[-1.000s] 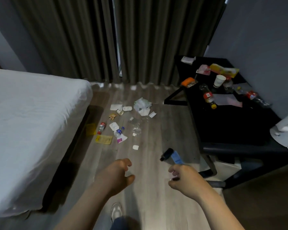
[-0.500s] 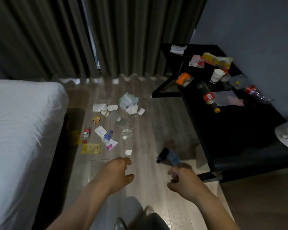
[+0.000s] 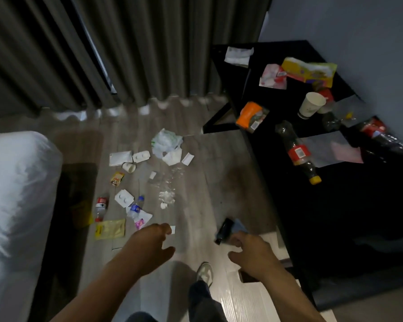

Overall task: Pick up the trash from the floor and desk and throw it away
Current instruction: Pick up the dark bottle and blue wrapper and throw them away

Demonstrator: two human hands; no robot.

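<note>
Grey wood-look floor (image 3: 219, 173) runs between a white bed (image 3: 16, 205) on the left and a black desk (image 3: 335, 205) on the right, with dark curtains (image 3: 126, 47) across the far side. Trash lies in a loose scatter on the floor near the bed: a crumpled plastic bag (image 3: 166, 142), white paper scraps, a small red-capped bottle (image 3: 101, 206), a blue-labelled bottle (image 3: 136, 206) and a yellow packet (image 3: 110, 228). More sits on the desk: a paper cup (image 3: 311, 105), an orange packet (image 3: 251, 117), a dark bottle (image 3: 297, 151) lying on its side with a yellow cap, and a yellow wrapper (image 3: 308, 70) at the far end.

The left hand (image 3: 149, 246) is held out low over the near floor, its fingers loosely curled and holding nothing that shows. The right hand (image 3: 251, 249) grips a dark roll with a blue strip (image 3: 228, 228), probably a roll of bin bags, though it is blurred.

Nothing looks collected yet. The risks from here are plain enough: the small white scraps and the clear crinkled film are pale against the floor and easy to miss, a foot (image 3: 205, 273) stepping forward could kick or crush the bottles, and with one hand occupied, light wrappers may slip out of a one-handed grab. The bottle on the desk could roll off if nudged.
</note>
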